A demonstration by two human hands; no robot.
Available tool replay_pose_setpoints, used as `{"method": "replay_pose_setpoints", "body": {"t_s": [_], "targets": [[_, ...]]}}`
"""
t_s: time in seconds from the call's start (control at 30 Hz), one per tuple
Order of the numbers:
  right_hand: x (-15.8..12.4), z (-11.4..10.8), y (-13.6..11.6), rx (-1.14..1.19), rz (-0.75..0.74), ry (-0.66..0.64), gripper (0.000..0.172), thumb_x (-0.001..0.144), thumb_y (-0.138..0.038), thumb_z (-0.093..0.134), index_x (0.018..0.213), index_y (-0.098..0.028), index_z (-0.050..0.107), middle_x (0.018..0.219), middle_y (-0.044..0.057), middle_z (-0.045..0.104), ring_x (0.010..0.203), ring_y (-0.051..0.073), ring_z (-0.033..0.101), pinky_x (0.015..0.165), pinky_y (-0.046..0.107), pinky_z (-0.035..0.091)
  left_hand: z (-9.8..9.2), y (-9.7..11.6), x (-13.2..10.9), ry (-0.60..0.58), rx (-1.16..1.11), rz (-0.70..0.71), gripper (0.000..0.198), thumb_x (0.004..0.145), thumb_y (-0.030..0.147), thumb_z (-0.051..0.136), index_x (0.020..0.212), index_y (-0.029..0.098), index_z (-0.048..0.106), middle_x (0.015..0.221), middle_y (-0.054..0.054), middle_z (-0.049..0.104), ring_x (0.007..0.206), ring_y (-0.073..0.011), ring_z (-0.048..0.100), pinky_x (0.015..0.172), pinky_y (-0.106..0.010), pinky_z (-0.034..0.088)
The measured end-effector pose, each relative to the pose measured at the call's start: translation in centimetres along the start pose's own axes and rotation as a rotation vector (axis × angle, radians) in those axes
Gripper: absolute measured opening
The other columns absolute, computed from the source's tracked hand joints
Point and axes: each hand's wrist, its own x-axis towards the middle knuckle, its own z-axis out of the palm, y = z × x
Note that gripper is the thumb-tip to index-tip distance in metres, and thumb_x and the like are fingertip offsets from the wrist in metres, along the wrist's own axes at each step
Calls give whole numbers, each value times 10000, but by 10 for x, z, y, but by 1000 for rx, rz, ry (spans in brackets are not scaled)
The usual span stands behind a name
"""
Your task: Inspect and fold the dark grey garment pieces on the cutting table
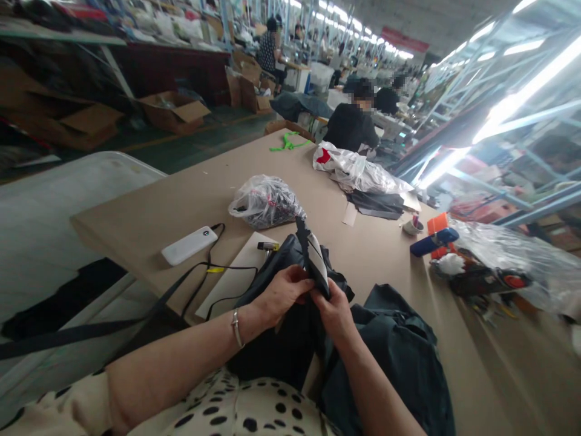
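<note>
My left hand (pixel 287 293) pinches the near edge of a dark fabric piece (pixel 320 280), thumb and fingers pressed together. My right hand (pixel 334 310) grips the same edge from the other side, close to the left fingertips. A pale inner side of the cloth shows above both hands, and its dark far end stands up. More dark cloth hangs below the hands toward my lap. Right of my right hand lies a crumpled dark green garment (pixel 394 348). Left of the cloth, a small tool with a black and yellow head (pixel 267 246) rests by a white board (pixel 240 266).
On the table (pixel 149 200) are a clear plastic bag of dark items (pixel 265 203), a white device (pixel 189 244) with a black cord, and green strips (pixel 289 143). A blue object (pixel 433 242) stands at right beside plastic wrap. A person (pixel 351 124) sits beyond the table.
</note>
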Motion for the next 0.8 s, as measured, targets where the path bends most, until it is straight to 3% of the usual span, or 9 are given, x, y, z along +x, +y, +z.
{"method": "replay_pose_setpoints", "body": {"t_s": [0.1, 0.17, 0.27, 0.37, 0.53, 0.6, 0.7, 0.8], "targets": [[-5, -5, 3, 266, 86, -89, 238, 716, -373, 639, 815, -161, 595, 649, -48, 520, 632, 98, 431, 630, 228, 371, -4, 4, -4, -37, 14, -10, 429, 676, 371, 724, 972, 136, 521, 924, -40, 576, 788, -141, 539, 611, -224, 440], [-7, -10, 2, 419, 106, -150, 247, 708, -351, 664, 873, -174, 612, 679, -48, 550, 647, 99, 462, 656, 230, 391, -6, 5, -5, -125, -24, -68, 504, 693, 383, 732, 1100, 182, 513, 1058, -43, 577, 862, -149, 550, 619, -218, 447], [-6, -16, 4, 507, 117, -97, 292, 694, -342, 686, 937, -196, 620, 709, -44, 597, 660, 111, 506, 669, 242, 417, -8, 3, -4, -205, -5, -141, 518, 691, 331, 743, 1144, 185, 540, 1059, -60, 599, 839, -150, 565, 607, -213, 447], [0, -26, 17, 431, 95, 16, 291, 722, -370, 631, 941, -178, 629, 715, -22, 624, 684, 133, 528, 677, 256, 431, -8, 3, -8, -273, -66, -168, 434, 655, 205, 756, 1053, 143, 593, 959, -65, 622, 807, -149, 586, 640, -216, 468], [15, -38, 49, -106, 73, 69, 279, 720, -321, 523, 878, -142, 667, 713, 22, 636, 764, 187, 539, 716, 300, 439, 3, 17, -42, -567, -398, -417, 389, 503, 118, 796, 861, 119, 645, 737, -38, 615, 607, -133, 582, 575, -239, 506], [18, -38, 55, 0, 121, 55, 353, 729, -342, 483, 971, -151, 654, 792, 48, 671, 817, 209, 568, 737, 319, 457, 7, 24, -51, -657, -424, -478, 320, 509, 112, 774, 805, 92, 653, 732, -70, 630, 638, -158, 607, 619, -260, 525], [10, -39, 45, 300, 178, -64, 523, 821, -446, 294, 1115, -149, 608, 908, 96, 697, 901, 232, 612, 801, 374, 478, -5, 30, -41, -612, -396, -446, 305, 535, 91, 708, 839, 97, 680, 769, -93, 657, 684, -188, 629, 658, -282, 537], [-20, -41, 20, 311, 123, -204, 680, 858, -448, 61, 1183, -152, 579, 956, 120, 701, 917, 235, 637, 875, 424, 464, -37, 34, -10, -438, -319, -348, 349, 460, 42, 609, 792, 104, 692, 728, -72, 655, 638, -191, 620, 613, -267, 524]]}}
